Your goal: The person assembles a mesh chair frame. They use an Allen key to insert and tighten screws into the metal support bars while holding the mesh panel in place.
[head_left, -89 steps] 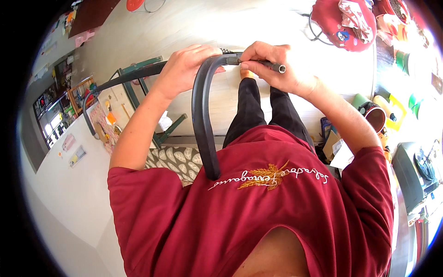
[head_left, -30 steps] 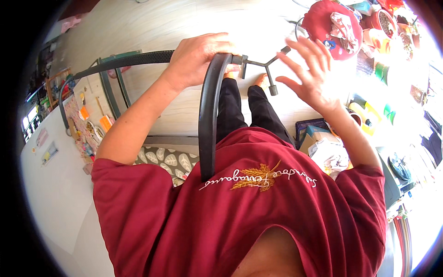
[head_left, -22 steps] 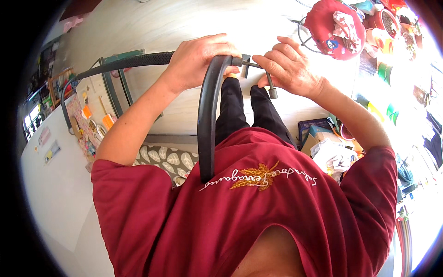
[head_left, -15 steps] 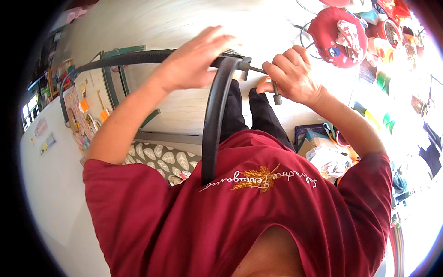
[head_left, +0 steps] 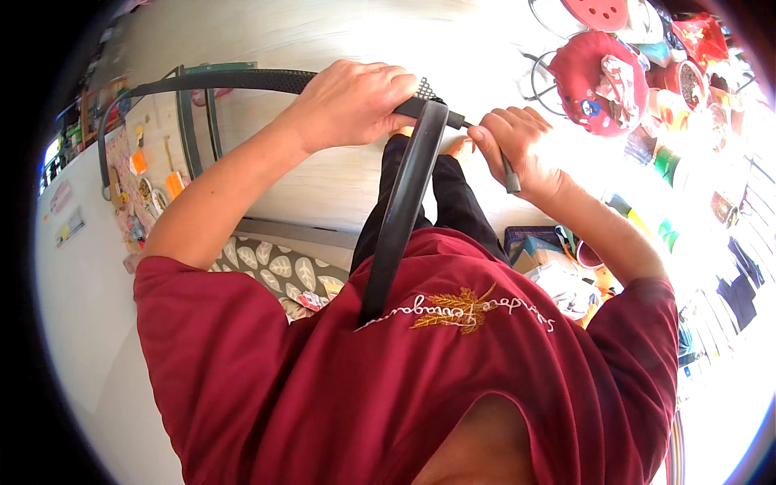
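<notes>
A long black frame with a mesh-textured strip [head_left: 250,79] runs in from the far left to the middle. A smooth curved black bar [head_left: 400,210] crosses its right end and slants down in front of my shirt. My left hand [head_left: 352,101] is closed around the meshed strip close to that crossing. My right hand [head_left: 521,149] grips a grey metal L-shaped wrench [head_left: 512,178], whose thick end sticks out below my fingers. Its thin shaft reaches toward a dark round fitting [head_left: 455,120] beside the crossing; my fingers partly hide the shaft.
To the right are a red round-seated stool [head_left: 578,89] with a cloth on it, and several plant pots [head_left: 687,81]. A leaf-patterned cushion [head_left: 279,271] lies at lower left. Green metal legs [head_left: 190,129] stand behind my left arm, and a white surface [head_left: 89,307] fills the left edge.
My left hand has closed around the meshed strip, from an open, raised pose. The crossing bar's upper end has shifted right. In my right hand the wrench has turned.
</notes>
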A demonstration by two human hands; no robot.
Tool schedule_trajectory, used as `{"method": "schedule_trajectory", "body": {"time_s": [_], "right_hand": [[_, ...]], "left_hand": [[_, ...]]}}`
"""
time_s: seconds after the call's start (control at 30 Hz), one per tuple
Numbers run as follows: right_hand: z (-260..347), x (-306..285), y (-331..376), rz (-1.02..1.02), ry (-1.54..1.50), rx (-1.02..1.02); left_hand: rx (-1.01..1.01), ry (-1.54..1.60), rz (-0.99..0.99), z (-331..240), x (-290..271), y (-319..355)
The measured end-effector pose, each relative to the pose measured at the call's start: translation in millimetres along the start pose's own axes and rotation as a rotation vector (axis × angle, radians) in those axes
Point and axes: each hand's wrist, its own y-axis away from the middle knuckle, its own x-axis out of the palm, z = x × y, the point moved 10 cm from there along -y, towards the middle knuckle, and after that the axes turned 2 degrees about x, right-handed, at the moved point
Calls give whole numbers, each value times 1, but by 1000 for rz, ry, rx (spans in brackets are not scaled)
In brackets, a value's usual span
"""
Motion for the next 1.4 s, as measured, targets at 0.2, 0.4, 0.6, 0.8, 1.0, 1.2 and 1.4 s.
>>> {"method": "schedule_trajectory", "body": {"time_s": [0.2,0.4,0.6,0.8,1.0,1.2,1.4], "right_hand": [[-36,34,17,457,-559,758],[-13,69,49,702,-1436,1210],[-13,69,59,641,-1391,1355],[-13,64,56,571,-1343,1265],[-31,28,55,329,-1122,895],[-39,-30,53,-24,-317,466],[26,-25,35,-72,514,-290]], "left_hand": [[-3,-41,37,1,3,-3],[19,49,-171,-14,-15,-10],[-36,216,-130,-19,-9,-9],[-85,344,-131,-21,-1,-19],[-52,340,-125,-27,-5,-17],[-41,356,-140,-28,-8,-18],[-16,326,-148,-29,-8,-17]]}}
